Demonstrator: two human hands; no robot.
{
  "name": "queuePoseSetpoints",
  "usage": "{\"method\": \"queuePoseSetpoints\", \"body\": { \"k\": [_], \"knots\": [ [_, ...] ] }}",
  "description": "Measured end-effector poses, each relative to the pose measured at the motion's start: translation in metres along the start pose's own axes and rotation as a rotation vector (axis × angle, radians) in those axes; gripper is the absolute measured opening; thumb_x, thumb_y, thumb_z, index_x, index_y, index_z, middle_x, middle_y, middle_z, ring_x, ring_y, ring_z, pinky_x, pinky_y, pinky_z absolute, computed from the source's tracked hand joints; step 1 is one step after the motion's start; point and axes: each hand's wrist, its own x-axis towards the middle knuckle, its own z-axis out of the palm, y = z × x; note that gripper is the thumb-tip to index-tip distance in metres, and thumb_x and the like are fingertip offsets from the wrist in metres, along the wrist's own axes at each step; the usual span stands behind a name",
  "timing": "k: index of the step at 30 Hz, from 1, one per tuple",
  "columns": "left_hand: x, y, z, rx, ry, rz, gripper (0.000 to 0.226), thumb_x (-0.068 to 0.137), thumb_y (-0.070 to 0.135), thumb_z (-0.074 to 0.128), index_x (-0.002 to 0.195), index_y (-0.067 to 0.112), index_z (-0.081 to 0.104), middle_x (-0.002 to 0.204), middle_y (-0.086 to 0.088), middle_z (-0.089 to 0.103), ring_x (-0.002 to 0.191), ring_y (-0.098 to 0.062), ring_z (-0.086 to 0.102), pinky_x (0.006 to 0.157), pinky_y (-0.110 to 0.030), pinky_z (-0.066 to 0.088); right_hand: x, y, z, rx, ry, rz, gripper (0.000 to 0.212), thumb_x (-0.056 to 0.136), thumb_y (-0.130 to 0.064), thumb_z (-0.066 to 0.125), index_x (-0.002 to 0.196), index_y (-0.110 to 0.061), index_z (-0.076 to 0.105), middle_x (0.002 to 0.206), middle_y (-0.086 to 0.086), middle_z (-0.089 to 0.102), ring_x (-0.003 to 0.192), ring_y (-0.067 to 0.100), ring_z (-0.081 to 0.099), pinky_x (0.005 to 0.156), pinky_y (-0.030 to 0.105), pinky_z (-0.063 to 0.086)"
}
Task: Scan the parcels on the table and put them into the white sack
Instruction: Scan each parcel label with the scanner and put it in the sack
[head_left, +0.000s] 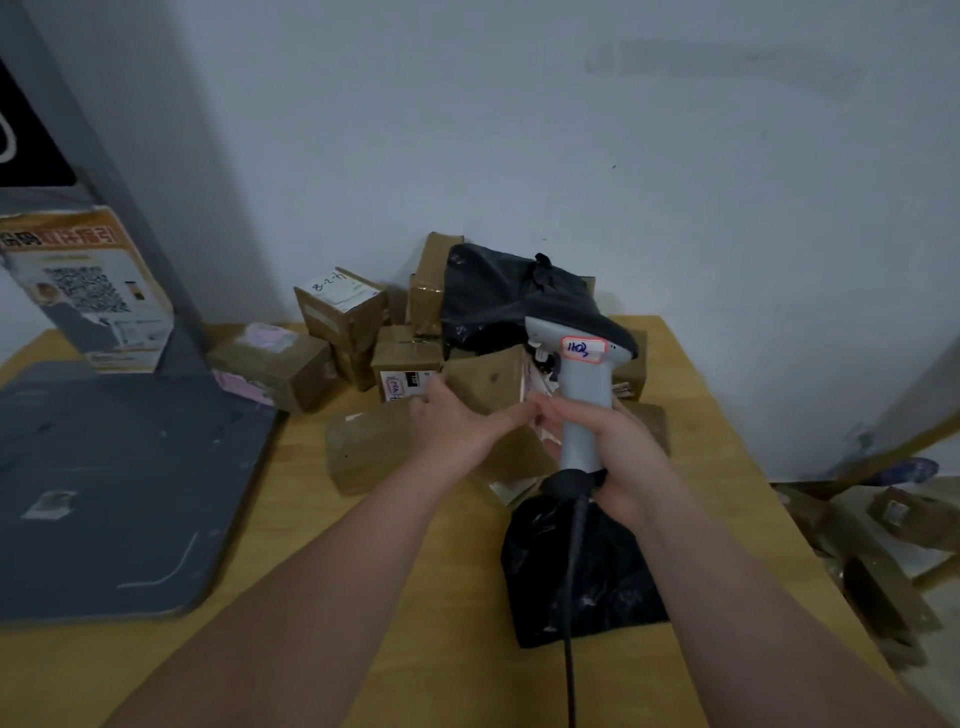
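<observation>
My right hand (618, 457) grips the handle of a grey barcode scanner (584, 384) with a black head and a label marked by hand; its black cable runs down toward me. My left hand (457, 423) holds a brown cardboard parcel (488, 382), tilted up just in front of the scanner. Several taped cardboard parcels (340, 312) are piled at the table's far side against the wall, with a black plastic bag parcel (493, 296) on top. Another black bag parcel (582, 571) lies on the table under my right wrist. No white sack is in view.
The wooden table (405, 597) carries a dark grey flat pad (119, 483) on the left and a printed box with a QR code (98, 291) at the back left. A flat brown parcel (363, 447) lies near my left hand. Cardboard clutter (883, 545) sits on the floor right of the table.
</observation>
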Motion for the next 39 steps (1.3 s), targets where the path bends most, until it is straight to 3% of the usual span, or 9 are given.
{"method": "queuePoseSetpoints", "body": {
  "k": [4, 9, 12, 16, 18, 22, 26, 31, 39],
  "knots": [
    [-0.010, -0.044, -0.038, -0.025, 0.012, -0.059, 0.121, 0.059, 0.045, 0.085, 0.152, 0.027, 0.009, 0.153, -0.010, 0.023, 0.139, -0.030, 0.028, 0.110, -0.049, 0.035, -0.010, 0.013, 0.030, -0.042, -0.168, 0.032, 0.033, 0.081, -0.011, 0.072, 0.114, -0.013, 0.065, 0.111, 0.009, 0.072, 0.101, 0.027, 0.069, 0.091, 0.037, 0.053],
    [-0.042, -0.115, -0.111, -0.116, -0.044, -0.152, 0.135, 0.064, 0.026, 0.087, 0.153, 0.029, -0.014, 0.160, 0.002, 0.002, 0.146, -0.022, 0.010, 0.115, -0.043, 0.022, -0.017, 0.036, 0.060, -0.165, -0.233, 0.010, 0.039, 0.082, -0.008, 0.071, 0.118, -0.015, 0.060, 0.107, 0.003, 0.074, 0.090, 0.020, 0.071, 0.082, 0.031, 0.054],
    [-0.062, -0.155, -0.153, -0.206, -0.064, -0.208, 0.129, 0.049, 0.028, 0.089, 0.151, 0.035, 0.010, 0.154, 0.000, 0.023, 0.143, -0.024, 0.024, 0.112, -0.048, 0.034, -0.022, 0.058, 0.085, -0.197, -0.203, 0.046, 0.027, 0.086, -0.014, 0.069, 0.113, -0.012, 0.064, 0.093, 0.008, 0.072, 0.072, 0.015, 0.067, 0.069, 0.027, 0.055],
    [-0.087, -0.192, -0.197, -0.572, -0.078, -0.300, 0.089, 0.038, 0.025, 0.079, 0.121, 0.018, 0.050, 0.112, -0.006, 0.068, 0.109, -0.022, 0.062, 0.090, -0.035, 0.051, -0.032, 0.090, 0.123, -0.121, -0.233, 0.149, 0.034, 0.088, -0.022, 0.067, 0.118, -0.009, 0.062, 0.090, 0.009, 0.070, 0.068, 0.016, 0.062, 0.071, 0.033, 0.055],
    [-0.097, -0.207, -0.216, -0.673, -0.033, -0.362, 0.076, 0.048, 0.024, 0.078, 0.120, 0.012, 0.055, 0.105, -0.007, 0.068, 0.104, -0.020, 0.061, 0.089, -0.036, 0.049, -0.039, 0.102, 0.142, -0.111, -0.299, 0.172, 0.046, 0.080, -0.019, 0.070, 0.124, -0.009, 0.059, 0.097, 0.009, 0.071, 0.076, 0.019, 0.064, 0.080, 0.038, 0.055],
    [-0.115, -0.237, -0.254, -0.859, 0.094, -0.469, 0.017, 0.088, 0.018, 0.062, 0.104, 0.012, 0.063, 0.104, -0.009, 0.063, 0.103, -0.021, 0.057, 0.092, -0.043, 0.050, -0.055, 0.115, 0.181, -0.402, -0.440, 0.108, 0.059, 0.072, -0.016, 0.075, 0.127, -0.022, 0.055, 0.108, -0.001, 0.073, 0.103, 0.022, 0.066, 0.098, 0.042, 0.048],
    [-0.132, -0.265, -0.300, -0.818, 0.177, -0.505, 0.018, 0.090, 0.029, 0.061, 0.103, 0.017, 0.062, 0.108, -0.008, 0.059, 0.105, -0.023, 0.055, 0.099, -0.049, 0.047, -0.072, 0.132, 0.231, -0.569, -0.526, 0.078, 0.051, 0.078, -0.004, 0.074, 0.121, -0.024, 0.056, 0.096, -0.006, 0.073, 0.093, 0.013, 0.065, 0.091, 0.038, 0.049],
    [-0.156, -0.299, -0.349, -0.792, 0.259, -0.496, 0.023, 0.091, 0.032, 0.059, 0.109, 0.017, 0.061, 0.107, -0.002, 0.058, 0.099, -0.015, 0.054, 0.107, -0.046, 0.040, -0.095, 0.166, 0.287, -0.529, -0.487, 0.082, 0.033, 0.081, -0.014, 0.075, 0.110, -0.021, 0.062, 0.082, -0.003, 0.068, 0.073, 0.014, 0.063, 0.079, 0.037, 0.051],
    [-0.201, -0.345, -0.425, -0.806, 0.428, -0.488, 0.010, 0.092, 0.030, 0.058, 0.098, 0.021, 0.061, 0.100, 0.001, 0.057, 0.094, -0.013, 0.054, 0.103, -0.041, 0.041, -0.125, 0.202, 0.358, -0.851, -0.569, -0.024, 0.036, 0.076, -0.002, 0.078, 0.101, -0.022, 0.061, 0.093, -0.004, 0.070, 0.087, 0.010, 0.065, 0.071, 0.024, 0.046]
  ]
}}
